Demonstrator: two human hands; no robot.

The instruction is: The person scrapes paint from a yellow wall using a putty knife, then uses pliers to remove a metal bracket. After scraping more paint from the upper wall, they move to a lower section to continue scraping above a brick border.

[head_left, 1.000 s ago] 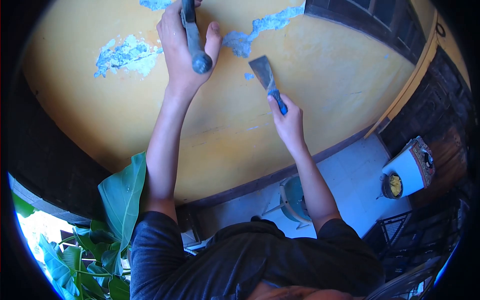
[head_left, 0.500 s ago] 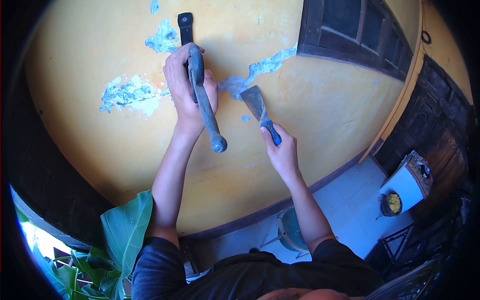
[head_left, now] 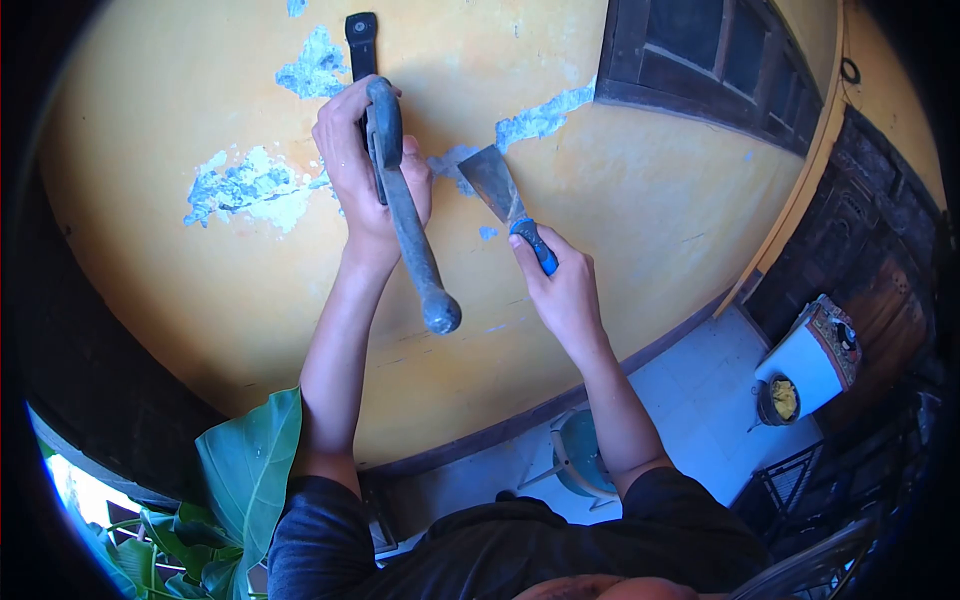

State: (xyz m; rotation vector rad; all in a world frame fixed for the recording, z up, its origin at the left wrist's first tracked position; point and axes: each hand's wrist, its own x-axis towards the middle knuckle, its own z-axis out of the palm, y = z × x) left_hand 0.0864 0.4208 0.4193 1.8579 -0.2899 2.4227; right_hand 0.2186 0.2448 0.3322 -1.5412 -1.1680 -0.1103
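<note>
My left hand is closed round a metal bracket. Its black flat strip has a bolt near the top and lies along the wall, while a grey curved arm with a rounded knob juts out towards me. In my right hand is a putty knife, gripped by its blue and black handle, thumb on top. The wide blade tilts up and left, close to the peeled crack in the yellow wall; whether its edge touches cannot be made out. My left palm is partly hidden by the bracket.
Bare patches show left of the bracket. A dark-framed window is at upper right. Large green leaves press near my left arm. Below are a green round stool-like object, tiled floor and a bowl of yellow pieces.
The putty knife has shifted slightly up and left, its blade turned a little further left. My left hand keeps its hold on the bracket. My view has shifted slightly.
</note>
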